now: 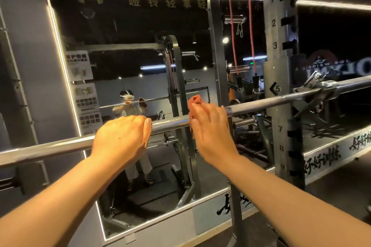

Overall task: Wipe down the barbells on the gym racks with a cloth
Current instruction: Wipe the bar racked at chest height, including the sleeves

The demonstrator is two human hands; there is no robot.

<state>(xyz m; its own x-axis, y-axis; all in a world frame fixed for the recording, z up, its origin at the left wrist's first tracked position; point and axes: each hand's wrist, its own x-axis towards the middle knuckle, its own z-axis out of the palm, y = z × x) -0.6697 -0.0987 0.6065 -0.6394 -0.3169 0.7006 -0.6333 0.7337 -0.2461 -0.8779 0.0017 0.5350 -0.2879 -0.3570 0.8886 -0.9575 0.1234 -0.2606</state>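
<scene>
The barbell (170, 123) lies straight across in front of me at about chest height. Its long axis runs from low on my left to higher on my right, where it passes the numbered rack upright (278, 56) and rests in the hook there. Both my hands are on it from the near side. My left hand (122, 138) sits on the smooth part with the fingers curled over the top of the shaft, gripping bare steel and steadying it. My right hand (210, 130) is a little further along, near the left but with a short run of bare bar between them. It is clamped around the reddish cloth (194, 101), wrapped over the shaft so that a bunched end sticks up above my knuckles. What matters for the next stroke is that the wipe can only travel along that slanted line. Just to the right of my cloth hand starts the knurled stretch (257, 108), and beyond that the upright blocks the way. I judge the right hand is the one to slide outward toward the rack, as it is the nearer hand and has the cloth. The left is best placed to hold the bar so it does not roll. The mirror (112, 26) behind shows the same grip from the far side, though too small to tell me more
</scene>
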